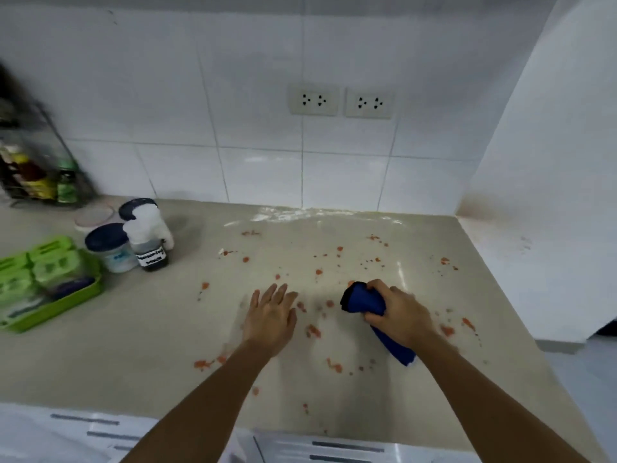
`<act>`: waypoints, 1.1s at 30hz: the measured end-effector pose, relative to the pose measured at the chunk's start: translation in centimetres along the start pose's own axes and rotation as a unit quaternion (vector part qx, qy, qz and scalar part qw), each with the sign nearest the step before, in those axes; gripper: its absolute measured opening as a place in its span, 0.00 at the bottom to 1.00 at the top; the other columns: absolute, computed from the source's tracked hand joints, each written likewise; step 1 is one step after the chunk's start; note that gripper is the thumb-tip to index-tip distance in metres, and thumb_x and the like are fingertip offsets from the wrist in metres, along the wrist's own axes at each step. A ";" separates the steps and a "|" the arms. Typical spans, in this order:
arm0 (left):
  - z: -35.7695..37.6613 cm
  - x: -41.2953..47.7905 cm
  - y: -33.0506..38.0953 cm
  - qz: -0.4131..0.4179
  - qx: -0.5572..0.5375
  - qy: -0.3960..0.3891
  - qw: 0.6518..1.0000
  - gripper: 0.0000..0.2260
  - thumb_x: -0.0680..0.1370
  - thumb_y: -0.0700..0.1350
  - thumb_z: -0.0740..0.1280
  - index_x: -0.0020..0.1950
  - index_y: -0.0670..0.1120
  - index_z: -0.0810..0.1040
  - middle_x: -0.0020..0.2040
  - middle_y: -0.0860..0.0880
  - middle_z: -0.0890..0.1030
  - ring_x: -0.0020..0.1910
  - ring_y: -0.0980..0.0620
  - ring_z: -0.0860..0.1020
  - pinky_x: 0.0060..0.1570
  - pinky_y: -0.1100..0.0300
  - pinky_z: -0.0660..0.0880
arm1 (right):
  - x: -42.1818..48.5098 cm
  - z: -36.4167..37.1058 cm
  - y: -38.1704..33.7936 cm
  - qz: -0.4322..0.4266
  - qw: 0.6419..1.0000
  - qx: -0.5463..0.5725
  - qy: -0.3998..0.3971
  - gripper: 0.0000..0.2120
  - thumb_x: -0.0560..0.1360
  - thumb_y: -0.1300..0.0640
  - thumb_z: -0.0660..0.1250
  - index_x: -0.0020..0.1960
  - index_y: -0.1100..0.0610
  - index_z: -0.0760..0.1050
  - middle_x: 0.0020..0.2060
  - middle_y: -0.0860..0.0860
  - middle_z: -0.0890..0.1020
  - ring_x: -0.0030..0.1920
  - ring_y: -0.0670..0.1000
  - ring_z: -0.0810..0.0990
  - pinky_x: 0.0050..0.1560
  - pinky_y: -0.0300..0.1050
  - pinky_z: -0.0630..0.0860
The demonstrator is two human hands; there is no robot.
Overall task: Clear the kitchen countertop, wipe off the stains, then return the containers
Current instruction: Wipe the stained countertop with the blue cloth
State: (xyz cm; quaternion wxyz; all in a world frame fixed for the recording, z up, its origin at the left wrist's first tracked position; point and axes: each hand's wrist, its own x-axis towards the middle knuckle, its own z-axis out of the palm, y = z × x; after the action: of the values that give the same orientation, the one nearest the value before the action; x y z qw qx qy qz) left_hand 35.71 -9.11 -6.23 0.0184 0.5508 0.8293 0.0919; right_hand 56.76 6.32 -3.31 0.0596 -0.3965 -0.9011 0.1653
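The beige countertop (140, 342) is spattered with several orange-red stains (313, 331) across its middle and right. My right hand (399, 315) is shut on a bunched blue cloth (362, 299) that touches the counter among the stains. My left hand (272, 312) lies open and flat on the counter to the cloth's left. At the left stand several containers: a dark bottle with a white label (152, 252), a jar with a dark blue lid (110, 247), a white jar (150, 217) and a flat clear lidded tub (93, 217).
A green tray (53, 310) with green-lidded boxes sits at the left edge. A wire rack with bottles (36, 175) stands in the far left corner. Two wall sockets (340, 101) are on the tiled wall. A white wall (541, 195) bounds the counter's right side.
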 end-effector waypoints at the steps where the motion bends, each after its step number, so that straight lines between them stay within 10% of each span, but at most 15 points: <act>1: -0.3 0.8 -1.7 -0.017 0.001 -0.002 1.000 0.20 0.81 0.51 0.51 0.72 0.51 0.66 0.76 0.49 0.61 0.76 0.49 0.56 0.74 0.48 0.48 | 1.3 0.3 -1.0 0.002 1.000 -0.005 0.002 0.24 0.74 0.44 0.64 0.67 0.45 0.62 0.51 0.52 0.77 0.47 0.52 0.76 0.44 0.46 0.74; 13: 0.7 9.8 -19.6 -0.130 -0.083 0.030 0.988 0.37 0.71 0.61 0.35 0.75 0.49 0.62 0.77 0.47 0.58 0.77 0.48 0.53 0.74 0.50 0.49 | 23.3 4.6 -15.4 -0.039 0.998 -0.040 0.013 0.24 0.75 0.42 0.62 0.68 0.44 0.63 0.53 0.54 0.76 0.52 0.56 0.76 0.46 0.51 0.76; 20: 2.2 18.1 -25.4 -0.123 -0.072 0.012 0.990 0.22 0.82 0.53 0.46 0.76 0.53 0.56 0.78 0.50 0.53 0.77 0.51 0.48 0.74 0.52 0.45 | 35.2 8.9 -21.4 -0.083 0.987 -0.130 0.036 0.24 0.75 0.42 0.62 0.69 0.45 0.62 0.52 0.55 0.74 0.53 0.58 0.74 0.45 0.50 0.71; 33: 3.2 20.3 -26.2 -0.152 -0.059 0.026 0.986 0.26 0.80 0.55 0.46 0.77 0.53 0.48 0.79 0.49 0.48 0.77 0.49 0.45 0.75 0.47 0.43 | 39.4 14.2 -22.0 -0.124 0.989 -0.084 0.006 0.23 0.75 0.35 0.56 0.70 0.32 0.61 0.72 0.49 0.62 0.68 0.57 0.62 0.69 0.58 0.60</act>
State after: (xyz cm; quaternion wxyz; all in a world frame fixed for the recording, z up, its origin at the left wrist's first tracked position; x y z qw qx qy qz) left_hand 4.34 0.07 -12.45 0.0428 0.4136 0.8967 0.1516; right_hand 11.39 17.84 -9.94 0.0513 -0.2860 -0.9536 0.0783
